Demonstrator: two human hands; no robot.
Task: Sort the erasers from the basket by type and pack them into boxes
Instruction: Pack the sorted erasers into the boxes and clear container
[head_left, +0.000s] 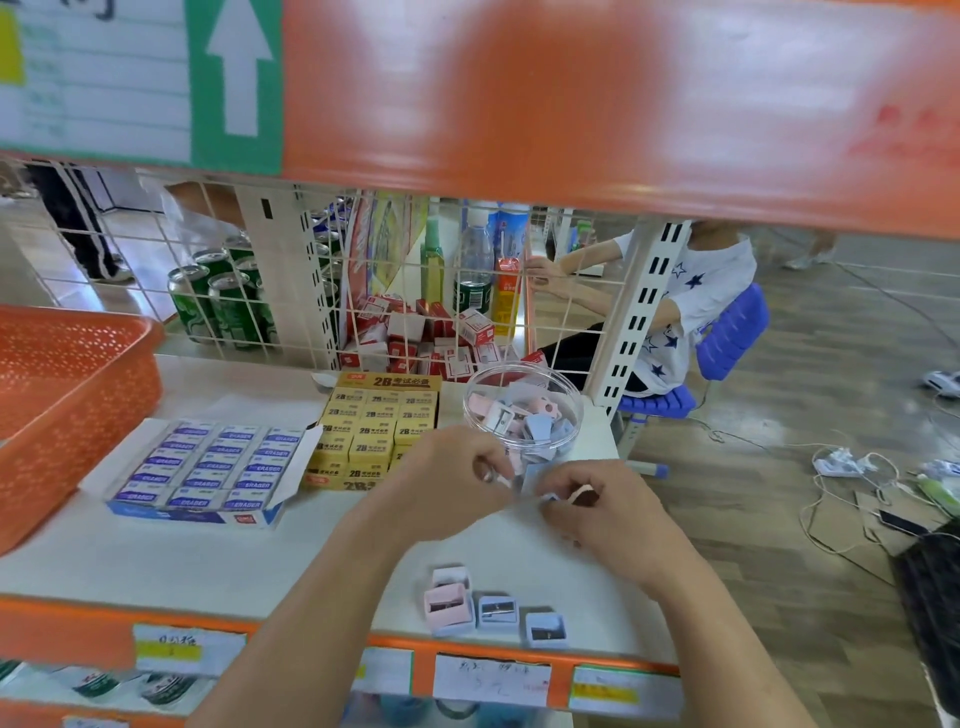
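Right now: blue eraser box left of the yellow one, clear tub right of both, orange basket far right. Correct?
No. The head view shows the orange basket at the far left, not far right. The rest holds: blue eraser box left of the yellow box, clear tub right of both.

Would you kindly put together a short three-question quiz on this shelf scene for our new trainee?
1. True or false: the orange basket stands to the left of the blue eraser box.
2. Multiple choice: the clear round tub holds A) drink cans, B) small pink and blue sharpeners, C) pens.
3. Fill in: the box printed 2B is ___ in colour.

Key: 1 true; 2 B; 3 yellow.
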